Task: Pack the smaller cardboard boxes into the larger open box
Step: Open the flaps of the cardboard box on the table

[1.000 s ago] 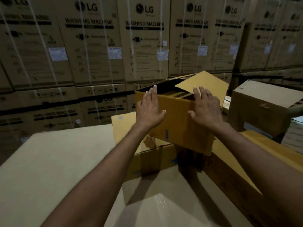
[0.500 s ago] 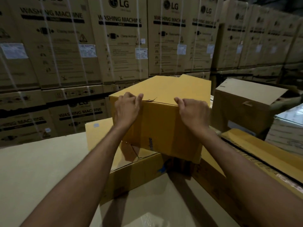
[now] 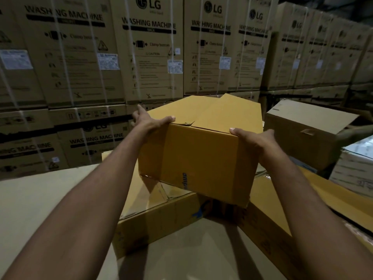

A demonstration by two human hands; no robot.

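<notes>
**Small box held over the larger box**

Both hands hold the small box (image 3: pixel 197 158), its flaps closed, tilted over the near corner of the larger box (image 3: pixel 161 225). The left hand (image 3: pixel 149 121) clasps its top left edge, thumb on top. The right hand (image 3: pixel 258 140) grips the top right corner likewise. Washing-machine cartons (image 3: pixel 149 47) stand behind.

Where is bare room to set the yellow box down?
Free: pale cardboard top left of the open box under the yellow box, bordered behind by washing machine cartons; its near strip between the forearms. Crowded: right, by the brown box.
</notes>
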